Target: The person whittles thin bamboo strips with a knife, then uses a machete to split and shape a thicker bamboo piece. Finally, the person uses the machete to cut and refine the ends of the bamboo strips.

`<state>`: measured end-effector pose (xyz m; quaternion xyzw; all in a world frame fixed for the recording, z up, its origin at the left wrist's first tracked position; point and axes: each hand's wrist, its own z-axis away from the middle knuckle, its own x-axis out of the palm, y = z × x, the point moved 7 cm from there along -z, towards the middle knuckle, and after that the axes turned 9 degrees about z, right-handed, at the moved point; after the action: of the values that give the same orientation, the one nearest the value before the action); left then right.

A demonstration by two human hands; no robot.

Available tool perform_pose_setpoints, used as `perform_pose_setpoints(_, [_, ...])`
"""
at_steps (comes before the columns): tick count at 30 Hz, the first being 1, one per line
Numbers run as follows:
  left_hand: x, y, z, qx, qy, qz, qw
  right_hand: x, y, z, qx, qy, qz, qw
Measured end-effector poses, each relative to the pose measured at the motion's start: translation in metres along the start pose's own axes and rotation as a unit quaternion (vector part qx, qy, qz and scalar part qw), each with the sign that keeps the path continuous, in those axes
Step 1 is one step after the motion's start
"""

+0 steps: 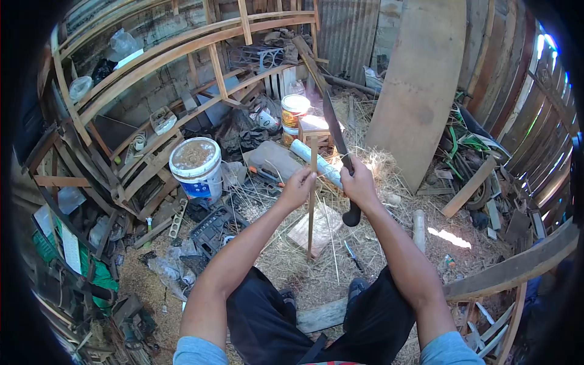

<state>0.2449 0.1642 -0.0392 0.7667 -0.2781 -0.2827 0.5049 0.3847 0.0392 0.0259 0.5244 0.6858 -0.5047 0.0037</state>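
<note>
My left hand point(296, 190) pinches a narrow bamboo or wood strip point(311, 213) that stands nearly upright between my knees. Its lower end is over or on a flat wooden board point(325, 225) lying on the ground. Wrapped around the black handle of a machete point(335, 125) is my right hand point(359, 181). The dark blade points up and away, just right of the strip, and the handle's butt hangs below my fist. On the ground near my right foot lies a small knife point(353, 254) with a light-coloured blade.
Straw and shavings cover the floor. Ahead are a pale tube point(316, 163), a paint bucket point(295, 112) and a small wooden stool point(313, 126). Leftward stand a white bucket point(196, 167) and an open tool case point(219, 230). A tall board point(420, 79) leans at the back.
</note>
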Motion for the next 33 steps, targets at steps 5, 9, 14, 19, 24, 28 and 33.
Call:
perform_pose_setpoints(5, [-0.006,0.015,0.001,0.003,-0.033,-0.089,0.996,-0.012,-0.022,0.006,0.021,-0.011,-0.044,0.999])
perform_pose_setpoints(9, [-0.006,0.023,-0.005,0.004,-0.022,-0.018,1.000,-0.010,-0.038,0.008,0.016,-0.030,-0.102,0.994])
perform_pose_setpoints(14, [0.004,0.046,-0.001,0.071,-0.045,-0.081,0.993,-0.007,-0.053,0.021,0.070,-0.062,-0.176,0.980])
perform_pose_setpoints(19, [0.009,0.042,-0.001,0.104,-0.073,-0.155,0.980,-0.007,-0.059,0.024,0.033,-0.043,-0.103,0.993])
perform_pose_setpoints(24, [0.010,0.054,0.002,0.114,-0.083,-0.156,0.978,-0.008,-0.070,0.021,0.017,-0.079,-0.027,0.996])
perform_pose_setpoints(28, [0.005,0.052,0.003,0.101,-0.085,-0.148,0.980,0.000,-0.074,0.021,0.029,-0.101,-0.025,0.994])
perform_pose_setpoints(33, [-0.004,0.057,0.006,0.085,-0.078,-0.142,0.983,0.016,-0.068,0.020,-0.016,-0.081,-0.006,0.997])
